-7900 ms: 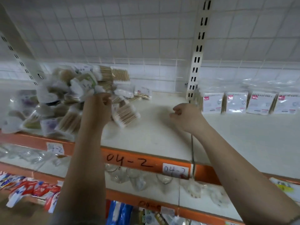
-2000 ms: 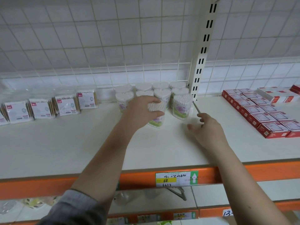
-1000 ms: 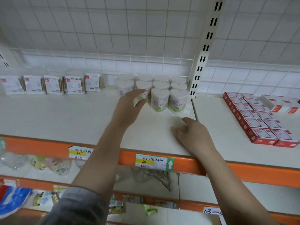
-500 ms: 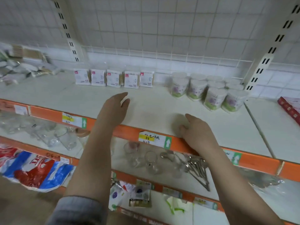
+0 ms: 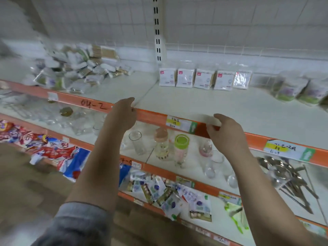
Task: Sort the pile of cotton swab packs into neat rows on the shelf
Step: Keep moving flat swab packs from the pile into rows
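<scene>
A jumbled pile of cotton swab packs (image 5: pixel 78 71) lies at the far left of the white shelf (image 5: pixel 204 107). A neat row of flat swab packs (image 5: pixel 204 79) stands at the back of the shelf, right of the upright post. Round swab tubs (image 5: pixel 298 89) stand at the far right, blurred. My left hand (image 5: pixel 122 114) hovers at the shelf's orange front edge, fingers relaxed, holding nothing. My right hand (image 5: pixel 225 132) hangs in front of the same edge, fingers loosely curled and empty. Both hands are well clear of the pile.
The shelf below holds glass cups (image 5: pixel 136 142), small bottles (image 5: pixel 179 148) and a heap of metal spoons (image 5: pixel 287 174). Lower still lie colourful sachets (image 5: pixel 159 190) and red-blue packets (image 5: pixel 53 150). A slotted upright post (image 5: pixel 158 32) splits the back wall.
The view has swung left, bringing the pile into sight. Both hands have drawn back from the shelf top to its front edge, still empty.
</scene>
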Action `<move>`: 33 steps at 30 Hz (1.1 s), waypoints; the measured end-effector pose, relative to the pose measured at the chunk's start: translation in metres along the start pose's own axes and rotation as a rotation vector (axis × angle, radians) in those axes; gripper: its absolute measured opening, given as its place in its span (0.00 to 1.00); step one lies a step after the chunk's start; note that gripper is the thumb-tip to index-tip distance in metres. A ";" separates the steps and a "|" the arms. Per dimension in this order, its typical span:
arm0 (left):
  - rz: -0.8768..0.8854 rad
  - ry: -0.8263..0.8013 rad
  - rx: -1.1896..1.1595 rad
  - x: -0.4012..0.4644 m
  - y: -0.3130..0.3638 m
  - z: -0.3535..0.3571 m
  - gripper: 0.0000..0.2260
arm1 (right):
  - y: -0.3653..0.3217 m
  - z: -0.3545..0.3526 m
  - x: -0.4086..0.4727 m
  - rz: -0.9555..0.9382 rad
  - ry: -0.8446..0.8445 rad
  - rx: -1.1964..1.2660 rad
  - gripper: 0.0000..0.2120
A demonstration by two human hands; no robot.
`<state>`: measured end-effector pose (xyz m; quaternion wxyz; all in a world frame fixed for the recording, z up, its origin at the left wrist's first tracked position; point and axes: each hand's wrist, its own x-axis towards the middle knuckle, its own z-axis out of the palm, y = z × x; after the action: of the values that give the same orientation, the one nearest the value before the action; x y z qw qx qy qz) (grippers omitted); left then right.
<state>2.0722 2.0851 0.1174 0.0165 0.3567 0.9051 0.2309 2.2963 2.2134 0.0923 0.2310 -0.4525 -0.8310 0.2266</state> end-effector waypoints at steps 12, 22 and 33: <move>-0.141 0.125 -0.101 0.090 -0.109 -0.021 0.23 | -0.118 0.106 0.105 -0.175 -0.080 0.025 0.23; -0.120 0.168 -0.018 0.216 -0.167 -0.056 0.22 | -0.235 0.186 0.255 -0.262 -0.181 -0.028 0.23; -0.017 0.112 -0.048 0.293 -0.202 -0.059 0.20 | -0.269 0.263 0.330 -0.089 -0.234 0.006 0.13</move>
<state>1.7133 2.1233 0.1231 -0.0238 0.3352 0.9017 0.2720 1.8079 2.3208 0.1005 0.1437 -0.3852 -0.8708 0.2696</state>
